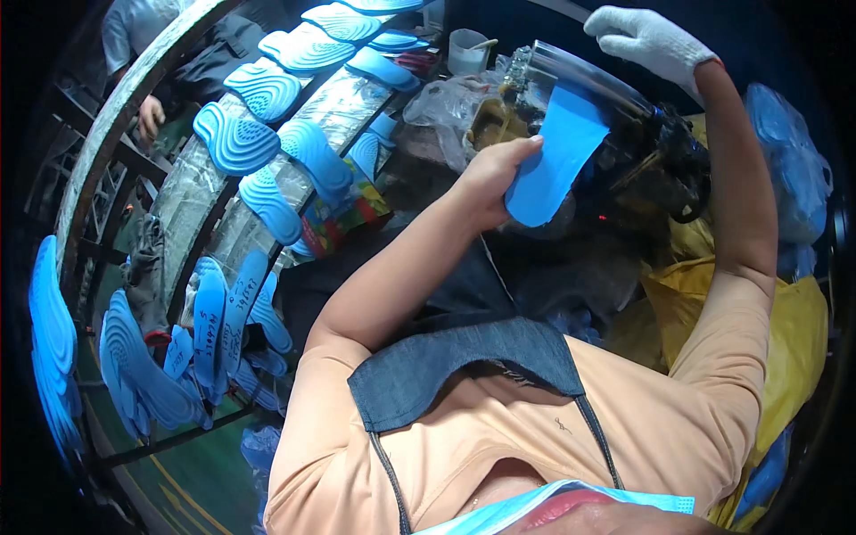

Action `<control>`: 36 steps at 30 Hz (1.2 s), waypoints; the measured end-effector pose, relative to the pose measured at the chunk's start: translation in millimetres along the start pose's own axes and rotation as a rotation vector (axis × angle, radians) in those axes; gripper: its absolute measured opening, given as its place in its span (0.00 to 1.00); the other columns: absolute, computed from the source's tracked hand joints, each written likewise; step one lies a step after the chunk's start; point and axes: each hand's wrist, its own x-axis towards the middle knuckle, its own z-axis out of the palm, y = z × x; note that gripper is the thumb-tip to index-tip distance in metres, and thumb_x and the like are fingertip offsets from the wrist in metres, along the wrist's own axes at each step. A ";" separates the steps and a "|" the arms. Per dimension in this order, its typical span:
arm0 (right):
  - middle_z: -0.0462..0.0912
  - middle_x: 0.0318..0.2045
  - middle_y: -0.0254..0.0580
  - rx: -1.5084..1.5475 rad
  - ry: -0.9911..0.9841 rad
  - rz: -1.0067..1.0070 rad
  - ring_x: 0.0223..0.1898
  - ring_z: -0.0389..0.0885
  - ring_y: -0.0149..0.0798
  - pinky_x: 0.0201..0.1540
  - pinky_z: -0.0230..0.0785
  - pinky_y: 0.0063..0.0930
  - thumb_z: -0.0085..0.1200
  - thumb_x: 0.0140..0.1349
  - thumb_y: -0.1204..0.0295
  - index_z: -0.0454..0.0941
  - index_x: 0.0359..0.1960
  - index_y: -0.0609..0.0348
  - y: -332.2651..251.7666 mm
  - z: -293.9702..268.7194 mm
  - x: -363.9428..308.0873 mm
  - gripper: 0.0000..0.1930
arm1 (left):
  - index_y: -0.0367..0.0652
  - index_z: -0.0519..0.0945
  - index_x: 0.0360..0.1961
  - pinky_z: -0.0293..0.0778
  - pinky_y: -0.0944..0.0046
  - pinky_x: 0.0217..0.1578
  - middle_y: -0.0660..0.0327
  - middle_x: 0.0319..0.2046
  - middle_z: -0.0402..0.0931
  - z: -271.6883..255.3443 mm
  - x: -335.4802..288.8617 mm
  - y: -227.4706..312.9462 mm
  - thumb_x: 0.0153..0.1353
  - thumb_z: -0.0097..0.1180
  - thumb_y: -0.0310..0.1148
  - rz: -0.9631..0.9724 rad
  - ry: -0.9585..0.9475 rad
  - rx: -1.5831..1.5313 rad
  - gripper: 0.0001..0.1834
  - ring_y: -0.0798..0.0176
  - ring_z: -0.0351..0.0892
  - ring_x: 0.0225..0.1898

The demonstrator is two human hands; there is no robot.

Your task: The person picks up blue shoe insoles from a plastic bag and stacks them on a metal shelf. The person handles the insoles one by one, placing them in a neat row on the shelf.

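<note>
My bare left hand [493, 183] grips the edge of a flat blue insole [560, 159], thumb on its upper face. The insole's far end meets a shiny metal roller [602, 78], where part of its edge is hidden. To the upper right, my right hand [649, 43] is raised in a white knitted glove. Its fingers stretch to the left above the roller, and nothing shows in them.
Several contoured blue insoles [236, 138] lie on curved, plastic-wrapped rails at left. More insoles [147, 357] hang lower left. A white cup [469, 52] stands behind the roller. Yellow bags [789, 348] lie at right. Another person's hand [151, 117] shows at upper left.
</note>
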 end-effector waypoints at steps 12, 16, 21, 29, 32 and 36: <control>0.83 0.41 0.35 0.555 -0.567 0.311 0.45 0.78 0.29 0.49 0.70 0.25 0.60 0.59 0.64 0.80 0.51 0.61 45.1 29.0 32.2 0.20 | 0.33 0.68 0.60 0.63 0.44 0.59 0.35 0.58 0.67 -194.2 -23.6 30.7 0.59 0.55 0.46 0.371 1.210 1.751 0.33 0.36 0.65 0.60; 0.82 0.39 0.38 0.351 -0.415 0.367 0.42 0.78 0.34 0.50 0.71 0.29 0.58 0.57 0.68 0.79 0.49 0.63 35.4 30.2 45.3 0.19 | 0.32 0.63 0.66 0.51 0.39 0.63 0.31 0.65 0.55 -253.9 -32.9 45.4 0.60 0.53 0.55 0.346 1.469 1.763 0.42 0.33 0.52 0.68; 0.77 0.30 0.36 0.260 -0.169 0.260 0.35 0.77 0.33 0.44 0.73 0.31 0.47 0.53 0.74 0.77 0.41 0.61 30.8 -0.1 76.2 0.13 | 0.30 0.56 0.68 0.57 0.39 0.60 0.37 0.56 0.72 -249.9 -43.9 71.9 0.61 0.53 0.57 0.219 1.378 1.642 0.47 0.37 0.74 0.55; 0.72 0.31 0.22 0.641 0.323 0.037 0.30 0.67 0.21 0.35 0.63 0.16 0.51 0.63 0.57 0.74 0.56 0.54 27.7 -50.1 189.9 0.22 | 0.32 0.53 0.68 0.64 0.32 0.55 0.29 0.66 0.48 -273.4 -36.7 58.6 0.58 0.54 0.61 0.404 1.334 1.525 0.50 0.26 0.58 0.63; 0.72 0.27 0.23 0.990 0.449 0.043 0.26 0.66 0.21 0.33 0.63 0.17 0.49 0.67 0.50 0.76 0.51 0.52 28.2 -49.8 253.1 0.22 | 0.31 0.51 0.69 0.67 0.37 0.55 0.29 0.66 0.48 -267.6 -37.6 64.0 0.58 0.56 0.59 0.260 1.321 1.538 0.51 0.26 0.62 0.61; 0.80 0.39 0.46 1.315 0.399 0.310 0.42 0.77 0.43 0.49 0.70 0.34 0.51 0.63 0.55 0.76 0.48 0.60 -17.5 -56.5 325.8 0.21 | 0.30 0.47 0.70 0.65 0.43 0.60 0.27 0.67 0.43 -278.9 -39.7 61.8 0.59 0.57 0.54 0.275 1.294 1.508 0.51 0.28 0.62 0.62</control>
